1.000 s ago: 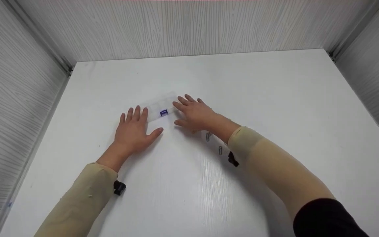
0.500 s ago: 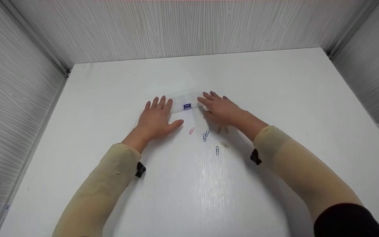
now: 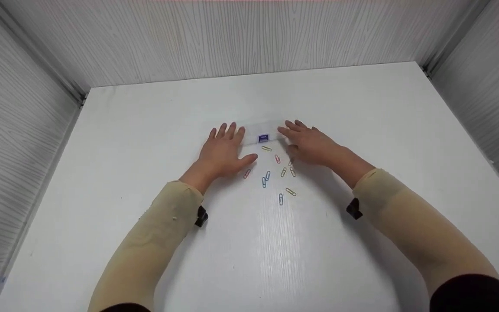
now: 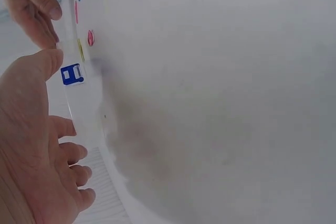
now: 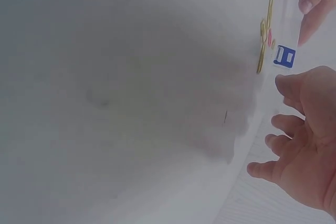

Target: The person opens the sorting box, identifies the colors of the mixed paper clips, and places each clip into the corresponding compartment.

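A clear plastic box (image 3: 256, 128) with a blue latch (image 3: 263, 138) on its near side lies flat toward the back of the table. My left hand (image 3: 223, 151) is at its left end, fingers spread and forefinger touching it. At the opposite end, my right hand (image 3: 312, 145) has its fingers extended, with the forefinger at the box's corner. Several coloured paper clips (image 3: 283, 172) lie loose in front of the box, between the hands. The left wrist view shows the left palm (image 4: 31, 145) with loosely bent fingers that grip nothing.
The white tabletop (image 3: 249, 260) reaches a wood-grain back panel (image 3: 249, 39). Similar panels stand at left (image 3: 11, 130) and right (image 3: 483, 86). Small black devices (image 3: 202, 216) sit beneath both sleeved wrists.
Both hands and the box have shifted right, and the box has turned from slanted to nearly parallel with the table's back edge. More paper clips, now plainly coloured, show between the hands.
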Tool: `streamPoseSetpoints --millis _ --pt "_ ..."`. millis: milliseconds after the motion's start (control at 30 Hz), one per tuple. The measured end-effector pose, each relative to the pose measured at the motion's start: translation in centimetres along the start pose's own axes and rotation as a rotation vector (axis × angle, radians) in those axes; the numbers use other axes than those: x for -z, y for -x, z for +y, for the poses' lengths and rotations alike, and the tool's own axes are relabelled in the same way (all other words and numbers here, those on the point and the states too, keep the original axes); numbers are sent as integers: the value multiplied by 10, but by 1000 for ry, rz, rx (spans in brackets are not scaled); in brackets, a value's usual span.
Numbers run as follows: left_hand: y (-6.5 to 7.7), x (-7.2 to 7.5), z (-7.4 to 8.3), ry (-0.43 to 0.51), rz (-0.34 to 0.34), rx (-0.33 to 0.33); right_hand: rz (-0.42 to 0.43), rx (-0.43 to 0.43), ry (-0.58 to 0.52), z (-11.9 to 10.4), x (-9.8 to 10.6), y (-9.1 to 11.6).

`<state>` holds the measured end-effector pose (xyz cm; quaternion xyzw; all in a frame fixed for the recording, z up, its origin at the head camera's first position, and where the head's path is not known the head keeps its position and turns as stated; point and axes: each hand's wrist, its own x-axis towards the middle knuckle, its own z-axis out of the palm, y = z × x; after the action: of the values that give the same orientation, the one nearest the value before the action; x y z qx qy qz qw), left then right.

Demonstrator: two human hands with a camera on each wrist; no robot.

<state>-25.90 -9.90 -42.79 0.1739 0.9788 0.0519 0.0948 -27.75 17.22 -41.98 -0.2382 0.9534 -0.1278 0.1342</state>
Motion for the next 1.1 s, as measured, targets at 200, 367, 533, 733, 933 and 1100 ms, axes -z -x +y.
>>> streamPoseSetpoints --millis 200,367,533,733,933,1100 --pt "-5 2 8 -13 -5 -15 10 10 -4 12 3 6" --pt "-8 -1 11 -24 9 -26 11 12 -11 17 5 9" --pt "-10 -1 13 -28 9 -27 2 15 -18 19 5 10" --pt "-11 0 18 -31 -6 -36 3 15 -30 22 4 17" --pt "-12 1 18 -23 -9 -35 6 20 -42 22 3 19" --pt "-12 1 16 -12 -6 -39 1 15 -56 24 4 18"
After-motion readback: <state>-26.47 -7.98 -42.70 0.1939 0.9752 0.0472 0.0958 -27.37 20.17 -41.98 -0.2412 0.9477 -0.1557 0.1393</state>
